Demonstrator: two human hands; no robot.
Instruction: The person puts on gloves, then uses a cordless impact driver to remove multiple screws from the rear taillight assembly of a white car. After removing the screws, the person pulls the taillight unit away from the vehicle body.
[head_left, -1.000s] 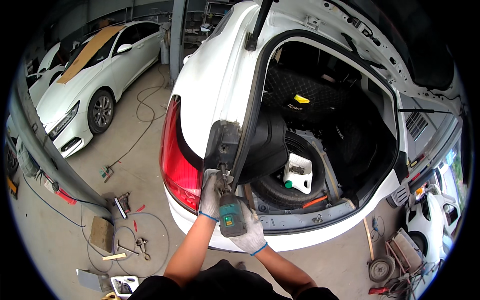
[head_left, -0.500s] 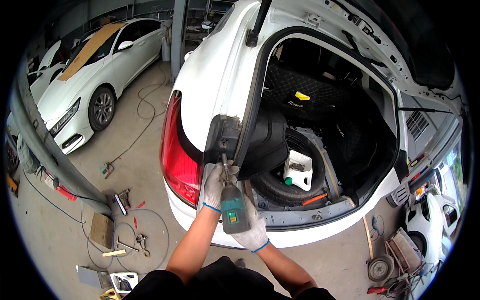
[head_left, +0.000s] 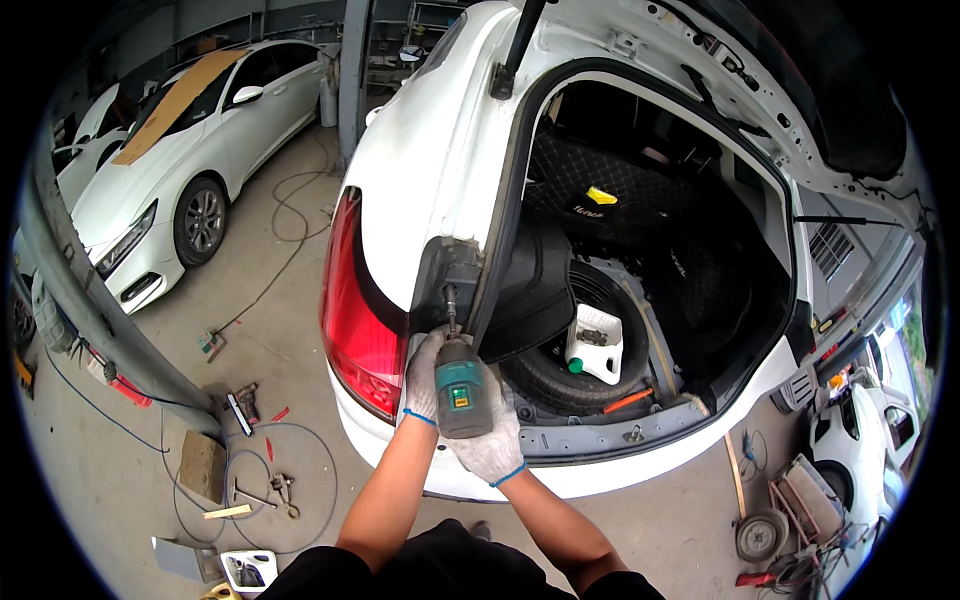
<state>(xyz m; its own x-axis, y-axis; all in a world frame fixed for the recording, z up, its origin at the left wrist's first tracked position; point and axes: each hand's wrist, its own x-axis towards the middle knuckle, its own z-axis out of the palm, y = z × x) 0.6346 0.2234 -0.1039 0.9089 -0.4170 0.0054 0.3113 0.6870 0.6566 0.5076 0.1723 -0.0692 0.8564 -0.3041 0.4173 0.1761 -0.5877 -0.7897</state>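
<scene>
The power driver sits at the lower left corner of the white car's open boot, its long axis running from six towards twelve o'clock, the nose leaning a shade to the left. With its body as the dial's centre, the parked car lies far off at ten o'clock and an air tool on the floor at nine. The red tail light is nearer, at ten. The gloved left hand is at nine, curled in beside the nose; whether its fingers close on the tool cannot be told. Just left of twelve, the socket extension points into the dark recess beside the lamp; whether it is seated on a fastener cannot be made out. The left hand is the nearer one to that recess. The gloved right hand is at five, wrapped around the driver's handle, mostly hidden under the body. The black trim flap hangs at one, and the spare tyre lies towards three, with a cut-open white jug on it.
</scene>
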